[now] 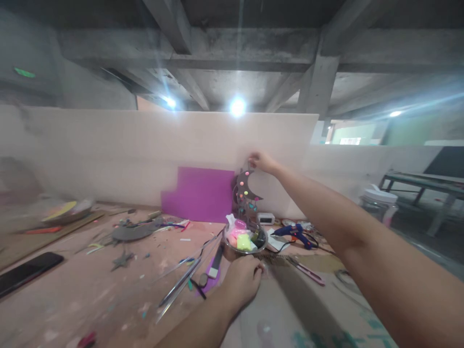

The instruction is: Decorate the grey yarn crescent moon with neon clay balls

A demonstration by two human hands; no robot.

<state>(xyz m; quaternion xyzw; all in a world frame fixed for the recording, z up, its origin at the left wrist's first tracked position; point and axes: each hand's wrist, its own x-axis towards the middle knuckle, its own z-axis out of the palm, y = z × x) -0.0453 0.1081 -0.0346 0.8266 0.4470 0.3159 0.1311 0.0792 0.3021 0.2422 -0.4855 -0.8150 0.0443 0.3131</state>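
Note:
My right hand [261, 162] reaches forward and pinches the top tip of a dark crescent-shaped cutout [245, 192] dotted with small coloured pieces. The cutout stands upright against the white board [145, 150]. My left hand [242, 281] rests closed on the table, just in front of a metal bowl [245, 240] holding pink, yellow and green lumps. What the left fingers hold, if anything, is hidden.
A purple stepped sheet [199, 194] leans on the board. A blue glue gun [295, 234] lies right of the bowl. Metal rods [183, 280], a dark star cutout [122, 260], a phone [27, 271], a plate [65, 211] and scraps litter the table. A jar [379, 203] stands at the right.

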